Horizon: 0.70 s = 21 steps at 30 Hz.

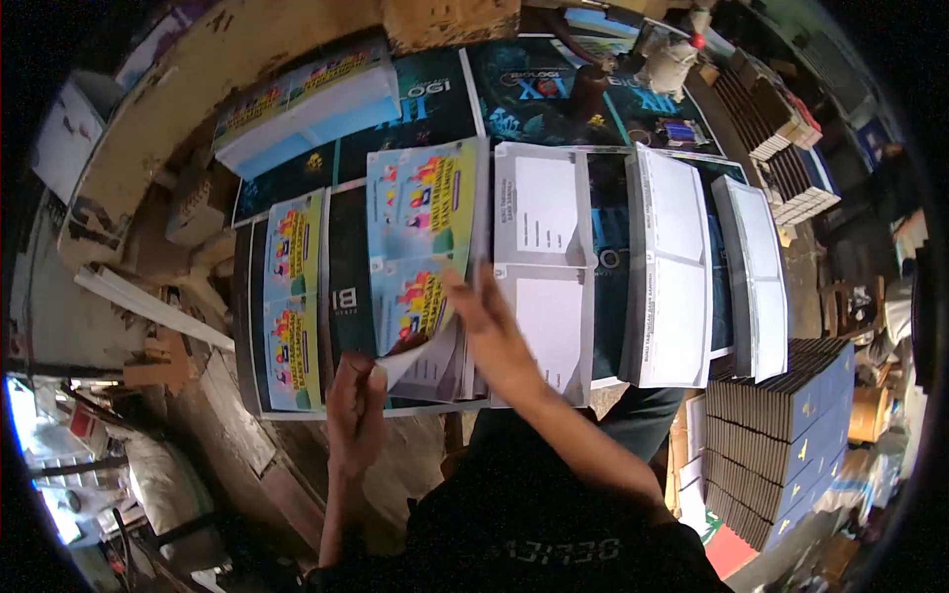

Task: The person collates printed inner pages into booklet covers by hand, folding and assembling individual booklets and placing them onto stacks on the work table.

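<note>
A colourful printed cover sheet (pixel 420 212) with two yellow-and-blue panels lies over a stack of grey-bordered sheets, its near left corner lifted and bent. My left hand (pixel 358 403) pinches that corner between thumb and fingers. Over the sheet's right edge reaches my right hand (pixel 494 341), fingers stretched and apart, slightly blurred. Left of them is a narrow stack of the same colourful covers (pixel 294 301). On the right, beside my right hand, lies a stack of white form sheets (pixel 542 212). Two more white stacks, a middle one (pixel 675 267) and an outer one (pixel 756 277), stand farther right.
Dark printed sheets (pixel 435 104) cover the tabletop. A tall pile of colourful covers (pixel 306 109) stands at the far left. A bag-like object with a red top (pixel 672 69) sits at the far right. Blue bound books (pixel 781 445) are piled beside the table at lower right.
</note>
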Motion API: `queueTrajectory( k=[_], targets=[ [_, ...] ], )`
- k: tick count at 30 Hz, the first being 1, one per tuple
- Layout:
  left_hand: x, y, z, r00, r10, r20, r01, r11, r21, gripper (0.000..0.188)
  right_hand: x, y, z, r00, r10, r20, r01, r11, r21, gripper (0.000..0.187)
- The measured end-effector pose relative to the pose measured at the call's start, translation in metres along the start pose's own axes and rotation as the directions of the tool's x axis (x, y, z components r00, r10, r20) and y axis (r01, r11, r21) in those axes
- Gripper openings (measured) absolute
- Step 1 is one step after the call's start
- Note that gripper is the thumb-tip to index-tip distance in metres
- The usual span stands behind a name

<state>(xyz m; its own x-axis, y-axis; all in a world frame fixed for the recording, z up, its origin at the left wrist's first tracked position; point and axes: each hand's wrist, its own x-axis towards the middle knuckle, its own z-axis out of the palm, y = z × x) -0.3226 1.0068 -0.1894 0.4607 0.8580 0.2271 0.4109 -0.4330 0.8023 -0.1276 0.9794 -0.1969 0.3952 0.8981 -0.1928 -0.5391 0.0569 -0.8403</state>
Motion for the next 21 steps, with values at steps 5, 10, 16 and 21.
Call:
queueTrajectory(
  k=[5,10,16,21],
  targets=[
    [0.038,0.008,-0.007,0.929,-0.222,-0.297,0.233,0.972,0.002,0.039,-0.003,0.020,-0.002,0.940,-0.291,0.176,0.340,0.816,-0.467,0.058],
    [0.043,0.002,-0.037,0.932,-0.350,-0.097,0.356,0.933,0.059,0.045,-0.039,-0.018,0.016,0.899,-0.311,0.307,0.424,0.791,-0.441,0.064],
    [0.075,-0.077,-0.068,0.854,-0.213,-0.475,0.355,0.906,0.231,0.046,-0.066,-0.127,-0.118,0.743,-0.668,0.036,0.473,0.487,-0.734,0.032],
    [0.066,-0.130,-0.063,0.874,0.335,-0.352,0.147,0.508,0.849,0.052,-0.099,-0.190,-0.315,0.512,-0.833,-0.209,-0.214,0.112,-0.970,0.050]
  ],
)
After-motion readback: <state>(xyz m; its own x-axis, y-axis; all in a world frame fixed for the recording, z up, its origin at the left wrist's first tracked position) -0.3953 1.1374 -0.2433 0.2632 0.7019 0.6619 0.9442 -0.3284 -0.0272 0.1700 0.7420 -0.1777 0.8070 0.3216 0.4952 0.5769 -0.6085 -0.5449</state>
